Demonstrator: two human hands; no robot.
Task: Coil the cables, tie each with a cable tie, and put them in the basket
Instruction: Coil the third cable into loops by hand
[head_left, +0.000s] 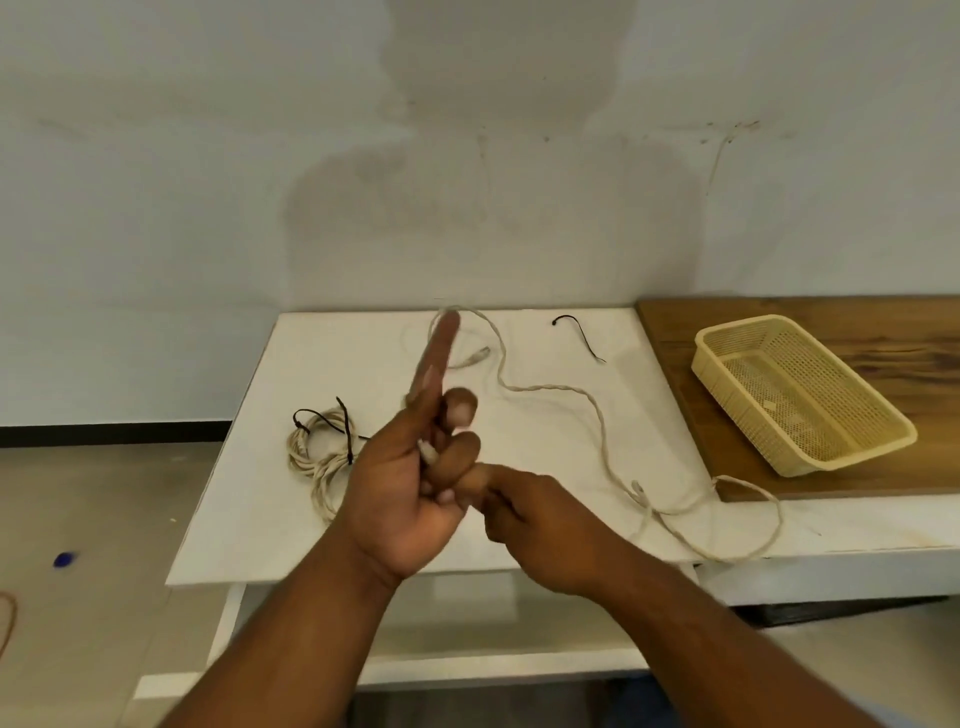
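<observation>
A loose cream cable (597, 415) winds across the white table (363, 343), and one loop (769, 525) hangs over the front edge. A coiled cream cable (319, 457) bound with black ties lies at the left. A single black cable tie (576, 335) lies near the back edge. The cream mesh basket (727, 338) stands on a wooden board at the right. My left hand (410, 488) is raised over the table with its index finger pointing up and its other fingers curled round a small white piece (427, 451). My right hand (535, 519) has curled fingers that meet the left hand's fingertips. What it holds is hidden.
The wooden board (883, 332) under the basket covers the table's right part. A wall stands close behind the table. On the floor at the left lies a small blue object (65, 559). A white shelf (467, 629) sits below the tabletop.
</observation>
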